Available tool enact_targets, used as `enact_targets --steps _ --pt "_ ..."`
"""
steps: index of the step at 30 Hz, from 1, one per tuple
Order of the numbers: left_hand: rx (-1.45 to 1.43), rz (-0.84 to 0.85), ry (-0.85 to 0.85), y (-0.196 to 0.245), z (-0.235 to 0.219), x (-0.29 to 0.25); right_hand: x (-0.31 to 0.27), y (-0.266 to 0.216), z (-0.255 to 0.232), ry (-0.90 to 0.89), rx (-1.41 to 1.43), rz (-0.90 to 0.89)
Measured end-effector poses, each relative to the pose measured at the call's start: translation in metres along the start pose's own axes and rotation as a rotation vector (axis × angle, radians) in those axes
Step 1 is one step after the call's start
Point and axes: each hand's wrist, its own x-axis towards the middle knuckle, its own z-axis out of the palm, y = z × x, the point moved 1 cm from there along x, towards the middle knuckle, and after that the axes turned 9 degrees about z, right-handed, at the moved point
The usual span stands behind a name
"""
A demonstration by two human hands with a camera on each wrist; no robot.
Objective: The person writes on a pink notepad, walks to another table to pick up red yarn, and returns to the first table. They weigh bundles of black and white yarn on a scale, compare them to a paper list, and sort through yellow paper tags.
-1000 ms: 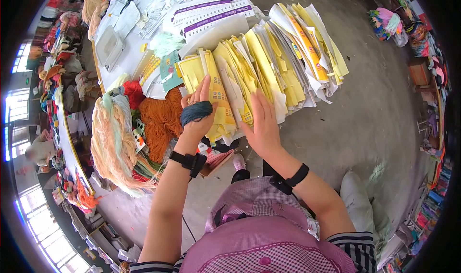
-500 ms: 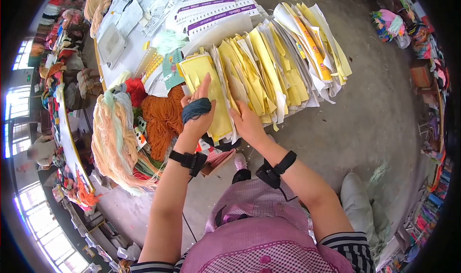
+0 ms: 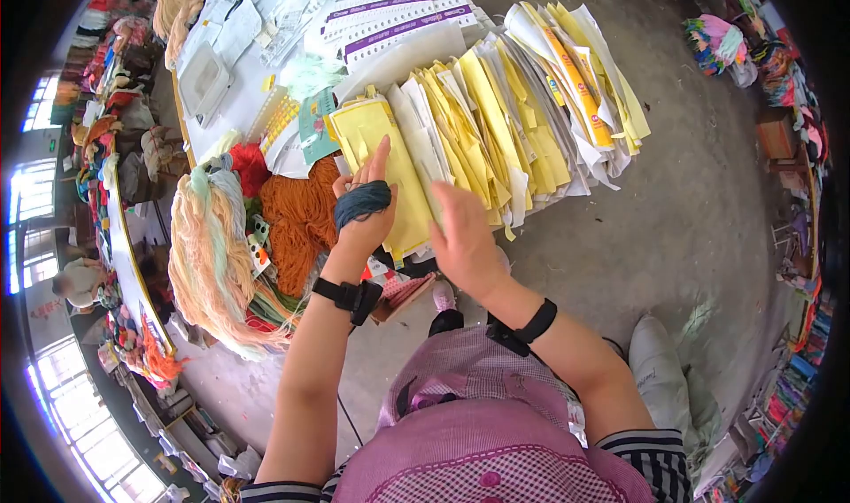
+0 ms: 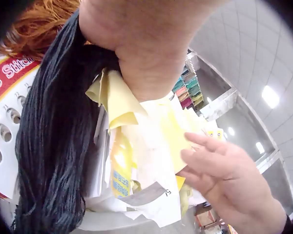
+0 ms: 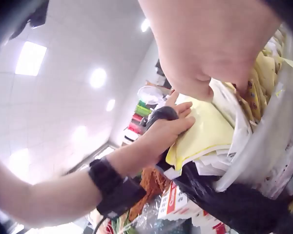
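Observation:
A long row of yellow and white paper packets (image 3: 478,122) stands on edge at the table end. My left hand (image 3: 379,221), with dark teal yarn (image 3: 361,204) looped round it, rests with extended fingers against the plain yellow packet (image 3: 385,162) at the row's left end. In the left wrist view the yarn (image 4: 53,131) hangs as a thick dark skein. My right hand (image 3: 465,237) is blurred at the row's near side, fingers loosely bent; the left wrist view shows this hand (image 4: 227,175) beside the papers. Whether it touches them, I cannot tell.
Orange yarn (image 3: 297,220) and a peach skein (image 3: 208,255) lie left of the packets. Beyond are a clear plastic tray (image 3: 205,82) and purple-striped cards (image 3: 398,32). Grey sacks (image 3: 660,370) are on the floor at right.
The printed yellow packet beside my left hand has given way to a plain one. My right hand moved left to the papers, then slightly back right. The left hand has stayed nearly still.

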Motion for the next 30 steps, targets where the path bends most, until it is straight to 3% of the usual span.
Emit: enact_targets --steps 1,3,4,6,7,10,11,13,14,15,17,19,22,24,29,30 --pt "0.006 0.005 -0.001 0.000 0.000 0.001 -0.003 0.000 0.007 0.000 -0.001 0.000" --pt "-0.001 0.011 0.009 0.002 0.000 0.001 -0.008 0.000 0.028 -0.091 0.087 0.225" --pt "-0.006 0.016 0.020 0.003 -0.002 0.002 -0.004 -0.002 0.031 -0.087 0.086 0.222" --pt "-0.065 -0.032 -0.022 0.003 -0.005 0.004 0.001 -0.003 0.038 -0.324 0.127 0.451" --pt "-0.126 -0.081 -0.066 0.003 -0.007 0.005 0.002 -0.004 0.042 -0.323 0.130 0.453" --pt "-0.723 -0.207 0.347 0.012 -0.031 0.009 0.004 -0.007 0.041 -0.290 0.105 0.468" --pt "-0.724 -0.208 0.348 0.009 -0.031 0.006 0.008 -0.009 0.035 -0.365 0.120 0.553" --pt "-0.653 -0.188 0.392 -0.005 -0.030 -0.002 0.010 -0.010 0.034 -0.440 0.136 0.634" --pt "-0.381 -0.083 0.347 -0.009 -0.029 -0.003 0.008 -0.007 0.038 -0.433 0.145 0.631" --pt "-0.380 -0.082 0.348 -0.012 -0.025 -0.007 0.007 -0.004 0.041 -0.425 0.153 0.629" --pt "-0.019 0.108 0.361 0.000 -0.028 -0.009 0.004 0.002 0.043 -0.435 0.202 0.641" --pt "-0.037 0.071 0.358 0.010 -0.029 -0.007 0.002 0.007 0.043 -0.453 0.249 0.653" --pt "0.134 0.100 0.200 0.017 -0.029 -0.006 -0.002 0.015 0.043 -0.450 0.404 0.728" --pt "0.150 0.076 0.201 0.011 -0.025 -0.009 -0.006 0.024 0.045 -0.374 0.639 0.768" --pt "0.148 0.027 0.216 0.003 -0.020 -0.010 -0.011 0.030 0.044 -0.329 0.612 0.667" --pt "0.218 0.084 0.182 0.003 -0.019 -0.010 -0.011 0.031 0.045 -0.321 0.615 0.643"
